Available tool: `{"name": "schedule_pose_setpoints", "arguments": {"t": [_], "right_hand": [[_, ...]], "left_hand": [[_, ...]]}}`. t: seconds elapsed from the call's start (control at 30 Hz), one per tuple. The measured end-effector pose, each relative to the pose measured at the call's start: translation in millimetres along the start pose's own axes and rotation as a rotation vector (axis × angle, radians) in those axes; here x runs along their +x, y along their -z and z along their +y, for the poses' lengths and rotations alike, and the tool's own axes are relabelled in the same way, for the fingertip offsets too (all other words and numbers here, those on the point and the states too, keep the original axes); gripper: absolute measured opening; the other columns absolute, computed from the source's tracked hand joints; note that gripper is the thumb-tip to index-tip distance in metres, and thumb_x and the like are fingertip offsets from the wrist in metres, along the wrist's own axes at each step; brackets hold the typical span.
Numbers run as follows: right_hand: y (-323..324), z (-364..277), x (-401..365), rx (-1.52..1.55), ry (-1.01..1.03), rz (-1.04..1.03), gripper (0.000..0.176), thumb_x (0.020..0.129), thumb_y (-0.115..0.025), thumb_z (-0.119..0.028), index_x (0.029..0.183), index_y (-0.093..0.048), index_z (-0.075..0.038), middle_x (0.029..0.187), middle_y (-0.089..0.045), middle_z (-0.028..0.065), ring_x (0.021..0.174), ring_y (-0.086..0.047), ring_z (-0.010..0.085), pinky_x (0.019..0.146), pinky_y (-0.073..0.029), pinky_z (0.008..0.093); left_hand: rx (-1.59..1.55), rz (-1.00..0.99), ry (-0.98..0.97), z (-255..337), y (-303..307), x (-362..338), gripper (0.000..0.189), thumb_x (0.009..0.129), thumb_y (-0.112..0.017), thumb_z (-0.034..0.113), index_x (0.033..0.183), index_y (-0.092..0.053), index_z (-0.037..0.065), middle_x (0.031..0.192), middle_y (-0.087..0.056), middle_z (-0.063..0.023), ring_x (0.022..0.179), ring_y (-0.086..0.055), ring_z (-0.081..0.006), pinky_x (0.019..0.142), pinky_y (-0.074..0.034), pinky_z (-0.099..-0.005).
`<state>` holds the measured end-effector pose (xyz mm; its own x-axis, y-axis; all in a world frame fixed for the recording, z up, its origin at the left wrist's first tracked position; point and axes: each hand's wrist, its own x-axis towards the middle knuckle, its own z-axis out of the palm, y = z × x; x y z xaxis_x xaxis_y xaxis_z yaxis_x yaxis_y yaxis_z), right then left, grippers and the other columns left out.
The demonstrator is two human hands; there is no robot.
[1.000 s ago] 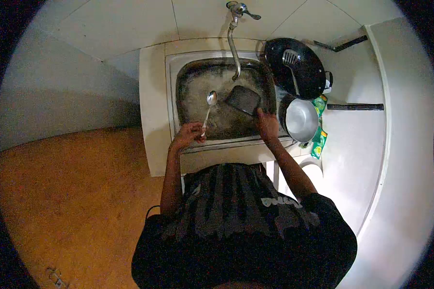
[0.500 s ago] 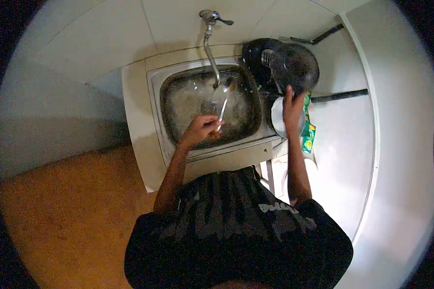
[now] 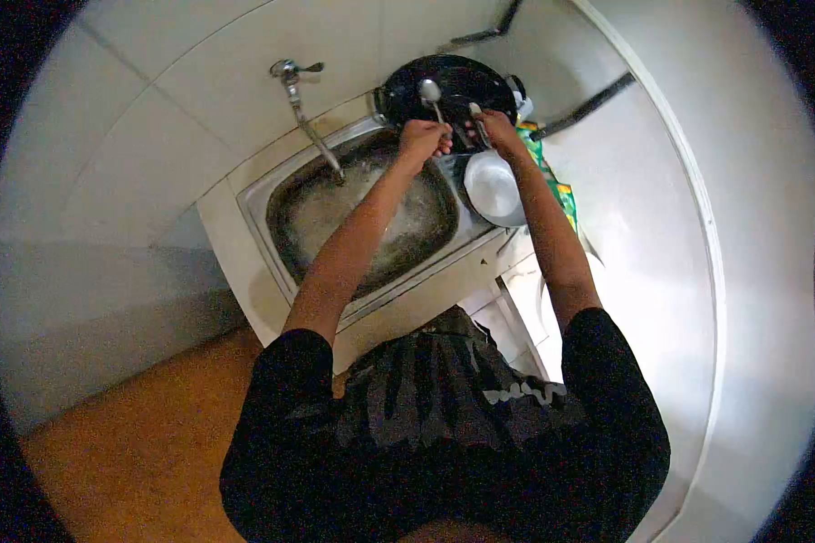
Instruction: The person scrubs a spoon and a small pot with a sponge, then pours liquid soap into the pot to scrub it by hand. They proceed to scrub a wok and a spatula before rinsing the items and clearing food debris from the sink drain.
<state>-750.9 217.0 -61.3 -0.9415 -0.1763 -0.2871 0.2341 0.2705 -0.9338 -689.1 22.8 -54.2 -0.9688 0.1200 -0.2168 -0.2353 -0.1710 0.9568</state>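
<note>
Beyond the grip, the black wok (image 3: 469, 76), contents unclear, is overlapped by the spoon (image 3: 430, 90) clasped in the outstretched left hand (image 3: 423, 139); what is held by the right hand (image 3: 499, 135), beside the silver pot (image 3: 493, 188), cannot be determined.

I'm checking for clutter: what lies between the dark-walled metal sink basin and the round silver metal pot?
In the head view, only a narrow strip of grey metal sink surround shows between the dark-walled basin and silver pot; I see nothing on it.
</note>
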Motion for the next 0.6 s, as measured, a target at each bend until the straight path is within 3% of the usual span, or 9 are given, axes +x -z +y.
{"name": "schedule_pose_setpoints", "arguments": {"t": [0.03,0.1,0.2,0.23,0.3,0.33,0.43,0.57,0.6], "right_hand": [[10,40,21,0.151,0.204,0.018,0.038,0.086,-0.057,-0.028,0.111,-0.057,0.000,0.085,-0.065,0.0100,0.076,-0.062,0.0167,0.065,-0.051,0.0289],[-2,5,-13,-0.518,0.307,0.476,0.048,0.086,-0.059,-0.029,0.121,-0.050,0.003,0.096,-0.063,0.0160,0.086,-0.062,0.0241,0.076,-0.050,0.0345],[-16,-8,-68,-0.324,0.555,0.722,0.060,0.085,-0.064,-0.034,0.131,-0.042,-0.002,0.120,-0.050,0.0206,0.094,-0.058,0.0290,0.082,-0.047,0.0372],[-25,-29,-108,-0.117,0.482,0.675,0.052,0.084,-0.062,-0.031,0.126,-0.046,-0.006,0.115,-0.049,0.0220,0.108,-0.048,0.0371,0.097,-0.035,0.0446],[-29,-1,-142,-0.283,0.585,0.718,0.044,0.083,-0.064,-0.024,0.121,-0.051,-0.006,0.114,-0.049,0.0172,0.099,-0.054,0.0291,0.081,-0.046,0.0375],[-29,12,-161,-0.320,0.588,0.758,0.040,0.082,-0.064,-0.021,0.118,-0.053,-0.007,0.114,-0.049,0.0169,0.101,-0.052,0.0304,0.083,-0.045,0.0382],[-14,65,-218,-0.422,0.468,0.744,0.039,0.077,-0.064,-0.014,0.113,-0.054,-0.006,0.112,-0.049,0.0184,0.110,-0.044,0.0373,0.096,-0.035,0.0448],[20,128,-250,-0.421,0.238,0.789,0.038,0.077,-0.063,-0.014,0.113,-0.054,-0.005,0.115,-0.047,0.0191,0.110,-0.044,0.0379,0.095,-0.036,0.0451],[27,136,-252,-0.445,0.241,0.776,0.038,0.077,-0.063,-0.010,0.114,-0.055,-0.007,0.112,-0.048,0.0178,0.105,-0.047,0.0359,0.092,-0.039,0.0434]], "left_hand": [[0.025,-0.024,0.006,3,-6,2,0.028,0.087,-0.060,0.024,0.081,-0.064,-0.003,0.068,-0.065,-0.0104,0.050,-0.060,-0.0134,0.044,-0.046,-0.0248],[0.081,-0.050,0.015,5,-16,8,0.035,0.090,-0.056,0.031,0.084,-0.064,-0.003,0.068,-0.065,-0.0108,0.050,-0.060,-0.0141,0.045,-0.047,-0.0256],[0.172,0.023,-0.043,3,-32,6,0.043,0.091,-0.053,0.037,0.103,-0.059,-0.004,0.085,-0.065,-0.0161,0.059,-0.063,-0.0181,0.050,-0.049,-0.0270],[0.209,0.115,-0.145,3,-38,0,0.046,0.091,-0.053,0.038,0.110,-0.056,-0.003,0.092,-0.064,-0.0177,0.065,-0.064,-0.0197,0.054,-0.050,-0.0284],[0.370,0.084,-0.277,-11,-43,-27,0.051,0.090,-0.055,0.039,0.117,-0.051,-0.004,0.096,-0.063,-0.0180,0.071,-0.064,-0.0208,0.060,-0.051,-0.0304],[0.522,0.071,-0.419,-15,-49,-40,0.058,0.088,-0.057,0.040,0.124,-0.045,-0.005,0.100,-0.061,-0.0182,0.078,-0.064,-0.0219,0.065,-0.052,-0.0323],[0.733,0.065,-0.415,-68,-67,-72,0.068,0.085,-0.063,0.035,0.134,-0.034,-0.001,0.098,-0.060,-0.0178,0.083,-0.062,-0.0228,0.074,-0.050,-0.0352],[0.983,0.259,-0.494,-143,-81,-68,0.077,0.083,-0.066,0.028,0.139,-0.022,-0.001,0.102,-0.058,-0.0202,0.080,-0.062,-0.0236,0.066,-0.052,-0.0327],[0.668,0.183,-0.089,-127,-90,-75,0.075,0.084,-0.063,0.024,0.139,-0.020,-0.003,0.105,-0.055,-0.0221,0.080,-0.062,-0.0245,0.061,-0.053,-0.0316]]}}
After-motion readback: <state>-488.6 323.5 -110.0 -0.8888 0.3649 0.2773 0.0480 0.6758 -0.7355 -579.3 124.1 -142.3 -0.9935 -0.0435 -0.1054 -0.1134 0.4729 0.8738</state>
